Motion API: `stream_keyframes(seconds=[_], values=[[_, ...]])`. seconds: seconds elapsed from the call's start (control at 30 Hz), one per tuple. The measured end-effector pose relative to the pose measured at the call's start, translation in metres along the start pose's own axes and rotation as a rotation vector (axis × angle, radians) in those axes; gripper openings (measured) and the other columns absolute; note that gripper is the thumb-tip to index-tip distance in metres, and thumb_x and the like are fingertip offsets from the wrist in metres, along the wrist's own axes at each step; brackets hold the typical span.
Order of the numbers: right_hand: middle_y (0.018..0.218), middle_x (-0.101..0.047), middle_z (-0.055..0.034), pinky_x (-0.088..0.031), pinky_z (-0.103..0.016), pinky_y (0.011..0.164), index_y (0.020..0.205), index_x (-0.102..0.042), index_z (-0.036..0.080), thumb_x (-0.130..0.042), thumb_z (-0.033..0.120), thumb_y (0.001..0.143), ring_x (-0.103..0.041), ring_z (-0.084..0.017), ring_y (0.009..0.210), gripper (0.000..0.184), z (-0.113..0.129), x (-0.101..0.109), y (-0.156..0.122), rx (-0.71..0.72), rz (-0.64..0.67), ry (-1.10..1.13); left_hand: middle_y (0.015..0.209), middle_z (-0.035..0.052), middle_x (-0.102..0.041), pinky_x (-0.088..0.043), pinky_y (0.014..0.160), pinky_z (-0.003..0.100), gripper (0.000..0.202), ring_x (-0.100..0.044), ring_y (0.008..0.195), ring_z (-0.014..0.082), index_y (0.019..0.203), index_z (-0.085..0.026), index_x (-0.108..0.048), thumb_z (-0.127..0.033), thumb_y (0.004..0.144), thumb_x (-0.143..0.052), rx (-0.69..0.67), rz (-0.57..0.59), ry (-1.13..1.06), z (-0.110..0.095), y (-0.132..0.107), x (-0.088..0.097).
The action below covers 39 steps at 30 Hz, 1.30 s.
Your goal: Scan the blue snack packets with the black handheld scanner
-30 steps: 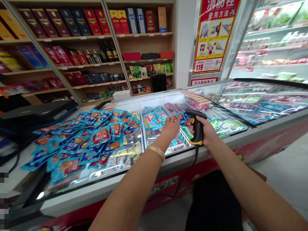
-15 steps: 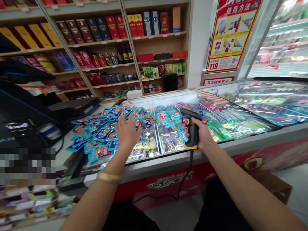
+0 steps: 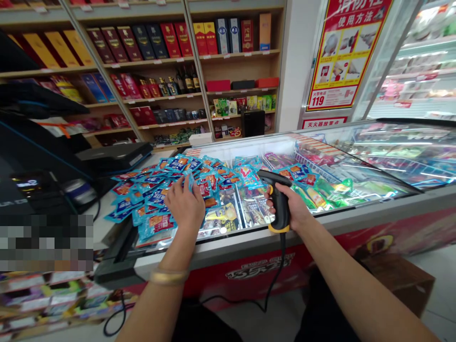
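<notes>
My right hand is closed round the grip of a black and yellow barcode scanner, held above the glass lid of a chest freezer; its black cable hangs down in front. My left hand rests on a heap of small blue snack packets spread over the left of the lid, its fingers curled on one blue packet tipped up at the heap's edge. A few more blue packets lie on the glass to the right of the scanner. A gold bangle sits on my left wrist.
A black till screen and printer stand at the left. Wooden shelves of boxed goods and bottles fill the back wall. A red poster and an open chiller are at the right. A brown box sits on the floor.
My left hand has drawn back from the packets on the right to the heap on the left and closed on one packet. The scanner has shifted slightly left and nearer.
</notes>
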State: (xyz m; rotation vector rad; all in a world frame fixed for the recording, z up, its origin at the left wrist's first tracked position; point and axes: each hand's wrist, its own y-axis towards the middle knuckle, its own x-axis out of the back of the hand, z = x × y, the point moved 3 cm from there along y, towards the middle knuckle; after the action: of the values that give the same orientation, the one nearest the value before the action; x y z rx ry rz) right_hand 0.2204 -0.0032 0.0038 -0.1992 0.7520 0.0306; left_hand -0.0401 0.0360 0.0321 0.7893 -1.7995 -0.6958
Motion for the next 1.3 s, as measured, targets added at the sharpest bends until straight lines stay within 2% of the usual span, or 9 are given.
stream_keyframes(seconds=[0.1,0.2,0.27,0.43,0.57,0.7,1.07,1.2,1.3], values=[[0.065,-0.057,-0.0022,-0.043,-0.018,0.038,0.075,-0.061,0.015,-0.06,0.033,0.08,-0.049,-0.009,0.049,0.019,-0.001,-0.002,-0.001,-0.009,0.038,-0.017,0.102,0.0134,-0.064,-0.045,0.089,0.04,0.035,-0.059,0.098,0.0252,0.101,-0.016,-0.064,-0.035,0.094,-0.036,-0.041,-0.007,-0.242,-0.004,-0.002,0.003],[0.067,-0.058,-0.0029,-0.043,-0.018,0.039,0.074,-0.061,0.015,-0.063,0.036,0.077,-0.049,-0.009,0.049,0.021,-0.002,-0.003,-0.003,-0.03,0.094,-0.039,0.068,0.0048,-0.062,-0.048,0.07,0.029,0.039,-0.061,0.067,0.0172,0.072,-0.017,-0.06,-0.037,0.094,-0.035,-0.068,0.192,-0.478,-0.01,-0.007,-0.005],[0.068,-0.059,-0.0032,-0.043,-0.018,0.039,0.074,-0.061,0.015,-0.065,0.037,0.075,-0.05,-0.009,0.05,0.022,-0.003,-0.003,-0.005,-0.049,0.136,-0.058,0.061,0.0026,-0.061,-0.047,0.064,0.027,0.036,-0.059,0.059,0.0155,0.068,-0.018,-0.059,-0.039,0.092,-0.041,-0.098,0.283,-0.545,-0.014,-0.011,-0.009],[0.069,-0.058,-0.0028,-0.045,-0.017,0.04,0.076,-0.064,0.014,-0.07,0.039,0.071,-0.05,-0.008,0.051,0.026,-0.005,-0.004,-0.008,-0.072,0.252,-0.126,0.07,0.0035,-0.065,-0.045,0.057,0.025,0.023,-0.059,0.059,0.0153,0.089,-0.017,-0.065,-0.036,0.082,-0.054,-0.184,0.323,-0.56,-0.026,-0.014,-0.01],[0.07,-0.059,-0.0028,-0.045,-0.017,0.04,0.075,-0.064,0.013,-0.073,0.041,0.069,-0.052,-0.008,0.051,0.03,-0.006,-0.006,-0.009,-0.061,0.29,-0.164,0.072,0.0038,-0.065,-0.045,0.056,0.024,0.022,-0.058,0.062,0.0151,0.091,-0.018,-0.065,-0.032,0.083,-0.051,-0.243,0.396,-0.559,-0.031,-0.017,-0.008],[0.069,-0.058,-0.0019,-0.045,-0.017,0.04,0.075,-0.063,0.013,-0.072,0.041,0.071,-0.052,-0.008,0.051,0.029,-0.008,-0.006,-0.008,-0.066,0.294,-0.177,0.078,0.0054,-0.067,-0.046,0.057,0.024,0.024,-0.058,0.062,0.0149,0.092,-0.017,-0.066,-0.032,0.083,-0.05,-0.257,0.401,-0.567,-0.031,-0.018,-0.008],[0.069,-0.058,-0.0023,-0.045,-0.017,0.04,0.076,-0.062,0.013,-0.068,0.038,0.075,-0.052,-0.009,0.051,0.025,-0.009,-0.004,-0.005,-0.095,0.268,-0.175,0.078,0.0053,-0.067,-0.049,0.062,0.025,0.025,-0.061,0.068,0.0159,0.093,-0.017,-0.066,-0.033,0.084,-0.049,-0.263,0.407,-0.495,-0.027,-0.019,-0.012],[0.067,-0.058,-0.0028,-0.044,-0.017,0.039,0.075,-0.062,0.014,-0.062,0.034,0.078,-0.051,-0.009,0.05,0.021,-0.003,-0.004,-0.004,-0.088,0.211,-0.107,0.087,0.0076,-0.07,-0.052,0.066,0.027,0.034,-0.064,0.074,0.0179,0.108,-0.015,-0.065,-0.034,0.086,-0.048,-0.263,0.38,-0.459,-0.027,-0.015,-0.013],[0.07,-0.062,-0.0045,-0.042,-0.017,0.038,0.076,-0.062,0.014,-0.056,0.032,0.083,-0.051,-0.009,0.05,0.02,0.014,0.006,-0.003,-0.043,0.095,-0.038,0.099,0.0078,-0.071,-0.053,0.077,0.031,0.04,-0.066,0.085,0.0198,0.123,-0.018,-0.059,-0.031,0.088,-0.047,-0.291,0.369,-0.451,-0.046,-0.007,-0.016]])
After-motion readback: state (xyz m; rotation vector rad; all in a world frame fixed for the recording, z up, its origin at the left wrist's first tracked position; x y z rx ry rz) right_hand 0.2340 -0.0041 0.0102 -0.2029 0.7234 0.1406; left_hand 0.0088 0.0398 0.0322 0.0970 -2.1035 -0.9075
